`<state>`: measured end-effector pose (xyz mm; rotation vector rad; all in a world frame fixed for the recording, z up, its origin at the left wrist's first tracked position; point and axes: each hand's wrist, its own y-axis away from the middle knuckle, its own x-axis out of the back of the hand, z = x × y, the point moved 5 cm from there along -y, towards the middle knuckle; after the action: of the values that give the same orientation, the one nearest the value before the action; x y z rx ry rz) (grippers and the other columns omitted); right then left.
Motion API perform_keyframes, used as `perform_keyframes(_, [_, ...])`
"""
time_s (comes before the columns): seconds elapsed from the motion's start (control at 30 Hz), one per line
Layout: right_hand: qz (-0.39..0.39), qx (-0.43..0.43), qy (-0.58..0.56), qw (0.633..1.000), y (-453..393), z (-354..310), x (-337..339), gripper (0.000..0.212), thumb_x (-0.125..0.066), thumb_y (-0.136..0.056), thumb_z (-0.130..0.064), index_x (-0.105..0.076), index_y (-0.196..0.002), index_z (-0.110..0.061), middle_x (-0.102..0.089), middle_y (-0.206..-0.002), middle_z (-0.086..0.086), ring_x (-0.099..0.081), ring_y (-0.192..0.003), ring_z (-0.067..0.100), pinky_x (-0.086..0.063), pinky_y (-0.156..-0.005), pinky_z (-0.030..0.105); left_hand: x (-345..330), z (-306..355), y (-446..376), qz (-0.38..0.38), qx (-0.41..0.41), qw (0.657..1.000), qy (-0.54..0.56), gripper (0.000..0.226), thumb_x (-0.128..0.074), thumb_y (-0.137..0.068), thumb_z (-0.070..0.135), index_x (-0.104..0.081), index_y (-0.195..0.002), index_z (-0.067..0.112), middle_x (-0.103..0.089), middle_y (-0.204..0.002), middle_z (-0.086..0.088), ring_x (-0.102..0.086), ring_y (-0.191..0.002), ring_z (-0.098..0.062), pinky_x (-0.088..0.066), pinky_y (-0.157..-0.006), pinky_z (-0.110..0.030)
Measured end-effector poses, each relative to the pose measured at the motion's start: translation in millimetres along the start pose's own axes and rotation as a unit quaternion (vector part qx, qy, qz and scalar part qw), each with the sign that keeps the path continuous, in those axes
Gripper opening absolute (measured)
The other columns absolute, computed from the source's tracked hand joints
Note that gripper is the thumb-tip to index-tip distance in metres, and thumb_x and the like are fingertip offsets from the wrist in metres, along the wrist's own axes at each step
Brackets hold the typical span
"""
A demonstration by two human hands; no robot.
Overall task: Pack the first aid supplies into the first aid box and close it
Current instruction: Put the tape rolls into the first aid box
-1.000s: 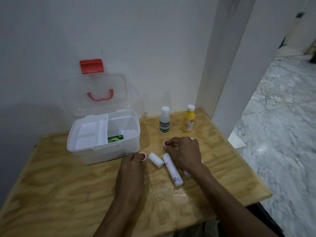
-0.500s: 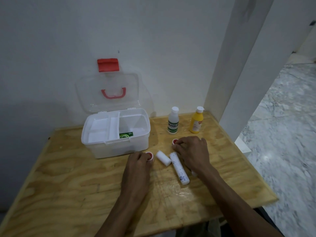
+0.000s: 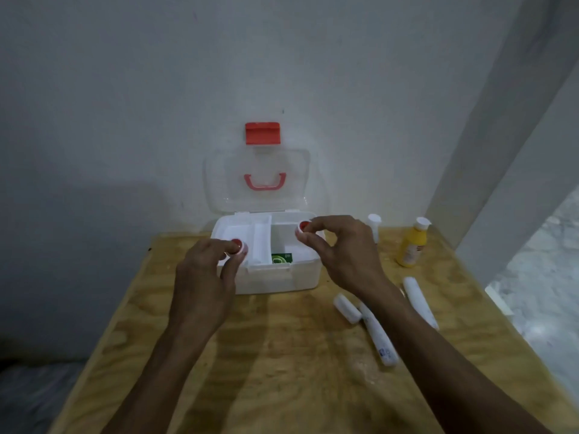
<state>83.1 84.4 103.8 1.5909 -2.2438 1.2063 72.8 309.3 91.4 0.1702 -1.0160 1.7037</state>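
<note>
The white first aid box [image 3: 275, 281] stands open on the wooden table [image 3: 282, 355], its clear lid [image 3: 257, 183] with red latch leaning against the wall. A green packet [image 3: 282, 257] lies inside the right compartment. My left hand [image 3: 203, 277] pinches a small red-and-white tape roll [image 3: 238, 246] over the box's left tray. My right hand [image 3: 338, 252] pinches a second red-and-white tape roll [image 3: 303, 227] above the right compartment. Right of the box lie a short white bandage roll [image 3: 347, 308] and two long white rolls [image 3: 379, 336] [image 3: 419, 302].
A white-capped bottle [image 3: 374, 227], partly hidden by my right hand, and a yellow bottle [image 3: 412, 245] stand at the table's back right. A wall runs behind the box, a pillar rises at the right, and the marble floor lies past the table's right edge.
Both hands lifted their tape rolls off the table and carried them up over the open box. The camera view shifted right to left, so the box now sits centred.
</note>
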Motion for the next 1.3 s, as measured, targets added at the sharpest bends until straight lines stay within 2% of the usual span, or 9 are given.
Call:
perform_keyframes(0.07, [-0.041, 0.013, 0.009, 0.999, -17.5, -12.6, -28.1, 0.015, -0.073, -0.085, -0.039, -0.076, -0.083, -0.025, -0.076, -0.1, -0.011, -0.068, -0.094, 0.009, -0.048, -0.093, 0.048, 8.6, -15.3, -20.5, -0.001, 0.011, 0.999, -0.03, 0.015, -0.067, -0.088, 0.027, -0.074, -0.093, 0.015, -0.071, -0.097, -0.002, -0.062, -0.081, -0.014, -0.048, -0.073, -0.029])
perform_keyframes(0.13, [-0.074, 0.016, 0.019, 0.997, -34.1, -20.9, -55.1, 0.017, -0.072, -0.086, -0.04, -0.077, -0.087, -0.025, -0.076, -0.104, -0.009, -0.069, -0.092, 0.012, -0.048, -0.095, 0.049, 10.2, -27.1, -38.7, -0.014, 0.016, 0.999, -0.045, 0.017, -0.067, -0.089, 0.027, -0.074, -0.094, 0.013, -0.071, -0.097, -0.006, -0.062, -0.081, -0.017, -0.047, -0.074, -0.029])
perform_keyframes(0.3, [-0.125, 0.007, 0.061, 0.99, -62.5, -23.3, -105.7, 0.021, -0.071, -0.086, -0.041, -0.078, -0.097, -0.025, -0.075, -0.108, -0.007, -0.067, -0.088, 0.011, -0.05, -0.096, 0.043, -8.8, -46.6, -64.0, -0.075, 0.027, 0.995, -0.064, 0.021, -0.065, -0.089, 0.029, -0.074, -0.099, 0.012, -0.07, -0.104, -0.01, -0.062, -0.089, -0.024, -0.046, -0.08, -0.032])
perform_keyframes(0.4, [-0.15, 0.006, 0.08, 0.985, -69.2, -17.0, -121.5, 0.02, -0.071, -0.087, -0.038, -0.078, -0.098, -0.023, -0.075, -0.108, -0.005, -0.066, -0.089, 0.012, -0.05, -0.095, 0.037, -22.9, -51.1, -69.3, -0.101, 0.023, 0.991, -0.081, 0.02, -0.066, -0.089, 0.03, -0.075, -0.099, 0.016, -0.068, -0.107, -0.007, -0.059, -0.093, -0.022, -0.046, -0.076, -0.031])
perform_keyframes(0.47, [-0.159, 0.008, 0.089, 0.983, -70.7, -13.1, -128.8, 0.02, -0.072, -0.086, -0.038, -0.078, -0.097, -0.023, -0.075, -0.106, -0.004, -0.066, -0.09, 0.014, -0.05, -0.095, 0.04, -28.0, -54.5, -70.8, -0.097, 0.035, 0.99, -0.1, 0.018, -0.069, -0.087, 0.027, -0.075, -0.1, 0.017, -0.065, -0.113, -0.007, -0.057, -0.097, -0.021, -0.047, -0.075, -0.03])
perform_keyframes(0.57, [-0.167, 0.011, 0.105, 0.98, -71.8, -10.0, -137.7, 0.02, -0.072, -0.085, -0.039, -0.078, -0.096, -0.024, -0.075, -0.105, -0.004, -0.063, -0.093, 0.017, -0.049, -0.095, 0.045, -31.9, -59.4, -71.7, -0.094, 0.053, 0.987, -0.121, 0.019, -0.072, -0.085, 0.024, -0.075, -0.102, 0.017, -0.062, -0.116, -0.006, -0.053, -0.101, -0.02, -0.045, -0.074, -0.026])
perform_keyframes(0.73, [-0.179, 0.035, 0.163, 0.97, -72.4, -6.5, -147.4, 0.022, -0.071, -0.085, -0.042, -0.078, -0.099, -0.026, -0.074, -0.105, -0.003, -0.054, -0.102, 0.017, -0.041, -0.098, 0.046, -32.3, -65.5, -78.1, -0.105, 0.071, 0.985, -0.117, 0.023, -0.076, -0.081, 0.026, -0.076, -0.102, 0.016, -0.061, -0.111, -0.007, -0.053, -0.1, -0.021, -0.041, -0.07, -0.026])
perform_keyframes(0.9, [-0.193, 0.037, 0.18, 0.964, -72.4, -6.0, -147.1, 0.025, -0.07, -0.085, -0.044, -0.076, -0.1, -0.025, -0.071, -0.11, -0.001, -0.049, -0.112, 0.02, -0.035, -0.102, 0.047, -36.2, -68.3, -83.1, -0.117, 0.085, 0.982, -0.118, 0.024, -0.078, -0.078, 0.03, -0.078, -0.097, 0.017, -0.066, -0.109, -0.007, -0.055, -0.1, -0.023, -0.05, -0.074, -0.033])
perform_keyframes(1.3, [-0.171, 0.026, 0.146, 0.974, -71.4, -3.4, -149.0, 0.019, -0.072, -0.086, -0.033, -0.078, -0.102, -0.023, -0.074, -0.105, -0.001, -0.052, -0.102, 0.017, -0.042, -0.098, 0.047, -33.6, -67.3, -76.7, -0.112, 0.092, 0.983, -0.115, 0.025, -0.074, -0.082, 0.028, -0.075, -0.105, 0.018, -0.068, -0.116, -0.007, -0.058, -0.097, -0.02, -0.043, -0.073, -0.025])
